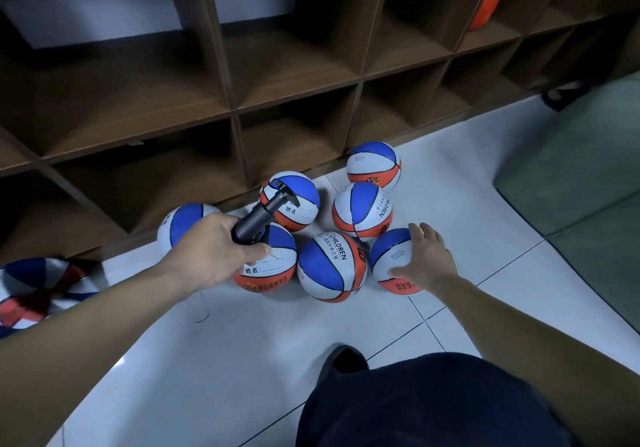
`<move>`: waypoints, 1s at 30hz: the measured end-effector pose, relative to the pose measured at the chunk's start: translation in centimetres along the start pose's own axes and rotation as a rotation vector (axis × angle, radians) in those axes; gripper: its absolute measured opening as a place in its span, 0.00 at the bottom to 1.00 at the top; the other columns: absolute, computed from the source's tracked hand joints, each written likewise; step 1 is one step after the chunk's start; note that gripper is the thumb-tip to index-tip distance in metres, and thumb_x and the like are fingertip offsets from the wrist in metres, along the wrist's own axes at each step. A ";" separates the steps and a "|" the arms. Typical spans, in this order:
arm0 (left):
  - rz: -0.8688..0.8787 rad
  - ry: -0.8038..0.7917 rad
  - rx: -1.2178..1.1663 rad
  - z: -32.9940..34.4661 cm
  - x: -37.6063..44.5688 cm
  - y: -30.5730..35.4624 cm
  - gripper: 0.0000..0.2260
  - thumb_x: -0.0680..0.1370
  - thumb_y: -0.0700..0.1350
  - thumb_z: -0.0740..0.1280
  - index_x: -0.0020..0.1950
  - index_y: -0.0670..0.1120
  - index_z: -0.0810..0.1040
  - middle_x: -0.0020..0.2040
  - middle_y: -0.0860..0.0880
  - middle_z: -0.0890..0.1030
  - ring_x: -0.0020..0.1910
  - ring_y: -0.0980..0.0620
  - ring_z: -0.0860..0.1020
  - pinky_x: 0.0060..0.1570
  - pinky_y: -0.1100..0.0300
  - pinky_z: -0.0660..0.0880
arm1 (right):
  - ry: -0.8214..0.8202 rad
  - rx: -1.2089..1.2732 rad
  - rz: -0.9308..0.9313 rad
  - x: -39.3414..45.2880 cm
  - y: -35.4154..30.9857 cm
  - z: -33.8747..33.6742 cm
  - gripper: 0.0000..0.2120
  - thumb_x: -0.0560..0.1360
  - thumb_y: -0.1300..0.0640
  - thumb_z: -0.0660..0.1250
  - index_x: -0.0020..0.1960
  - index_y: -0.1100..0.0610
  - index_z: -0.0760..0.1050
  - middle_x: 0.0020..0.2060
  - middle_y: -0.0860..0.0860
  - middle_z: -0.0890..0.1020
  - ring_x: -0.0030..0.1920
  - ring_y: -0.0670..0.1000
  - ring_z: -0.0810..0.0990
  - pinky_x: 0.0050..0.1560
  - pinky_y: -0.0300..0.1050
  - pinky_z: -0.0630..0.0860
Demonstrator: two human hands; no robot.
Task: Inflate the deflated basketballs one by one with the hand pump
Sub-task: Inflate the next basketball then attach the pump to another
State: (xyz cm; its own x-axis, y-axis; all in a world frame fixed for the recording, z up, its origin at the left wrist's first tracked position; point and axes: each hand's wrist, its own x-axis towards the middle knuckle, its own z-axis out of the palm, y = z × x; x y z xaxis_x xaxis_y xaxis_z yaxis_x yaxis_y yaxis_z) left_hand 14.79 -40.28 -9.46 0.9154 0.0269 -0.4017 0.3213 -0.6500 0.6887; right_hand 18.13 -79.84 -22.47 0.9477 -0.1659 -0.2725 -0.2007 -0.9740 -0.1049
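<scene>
Left hand (pixel 211 249) hides pump (pixel 263 211) base, deflated ball (pixel 38 291) cropped

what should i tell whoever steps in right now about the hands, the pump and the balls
Left hand: its grip is closed round the black hand pump, held above the cluster of balls, handle end pointing toward the shelving.
Right hand: open, fingers spread on the nearest right ball; no closed grip on it.
Balls: seven round blue, white and orange basketballs sit on the tiled floor by the wooden cubby shelf. A flat deflated ball lies at the far left.
Done: the seven look round and full, though firmness cannot be judged.
Left: the flat one, at least, needs pumping.
</scene>
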 end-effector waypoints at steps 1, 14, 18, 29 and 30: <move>0.001 0.003 -0.014 -0.9 -0.6 -0.3 0.13 0.76 0.51 0.81 0.44 0.44 0.83 0.31 0.46 0.82 0.26 0.56 0.75 0.29 0.63 0.70 | 0.016 0.022 -0.028 -0.4 -1.1 -1.2 0.58 0.62 0.37 0.84 0.82 0.53 0.60 0.78 0.53 0.66 0.76 0.60 0.67 0.68 0.61 0.77; -0.029 0.349 0.144 -22.6 -13.6 -10.6 0.11 0.77 0.52 0.78 0.41 0.48 0.83 0.32 0.49 0.83 0.29 0.52 0.80 0.31 0.58 0.73 | -0.222 0.105 -0.997 -11.1 -36.2 -14.9 0.33 0.69 0.32 0.79 0.69 0.45 0.78 0.55 0.37 0.83 0.54 0.39 0.83 0.55 0.39 0.80; -0.204 0.382 0.098 -27.4 -17.9 -18.7 0.11 0.77 0.50 0.78 0.40 0.44 0.84 0.29 0.52 0.83 0.26 0.57 0.79 0.30 0.62 0.73 | -0.300 0.027 -1.101 -14.5 -46.3 -9.8 0.33 0.68 0.32 0.79 0.67 0.46 0.79 0.57 0.42 0.84 0.52 0.41 0.83 0.56 0.42 0.81; -0.373 0.375 0.221 -30.6 -18.9 -30.8 0.10 0.74 0.51 0.78 0.43 0.47 0.82 0.36 0.48 0.85 0.34 0.48 0.85 0.37 0.48 0.82 | -0.350 0.069 -0.929 -16.0 -62.0 6.4 0.49 0.62 0.37 0.84 0.78 0.45 0.69 0.74 0.50 0.73 0.73 0.55 0.74 0.70 0.56 0.77; -0.380 0.363 0.198 -30.9 -18.5 -31.4 0.09 0.74 0.50 0.78 0.44 0.47 0.83 0.36 0.48 0.85 0.33 0.48 0.85 0.38 0.47 0.83 | -0.342 0.077 -0.921 -15.6 -63.0 7.1 0.53 0.62 0.39 0.85 0.81 0.47 0.66 0.79 0.50 0.68 0.76 0.56 0.70 0.74 0.57 0.73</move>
State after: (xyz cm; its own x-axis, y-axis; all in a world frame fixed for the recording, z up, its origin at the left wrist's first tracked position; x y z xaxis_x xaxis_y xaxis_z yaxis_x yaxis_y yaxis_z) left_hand -4.76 3.10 -5.00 0.7803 0.5239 -0.3416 0.6251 -0.6727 0.3960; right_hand 14.26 -14.79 -18.39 0.6210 0.7183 -0.3136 0.5530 -0.6851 -0.4741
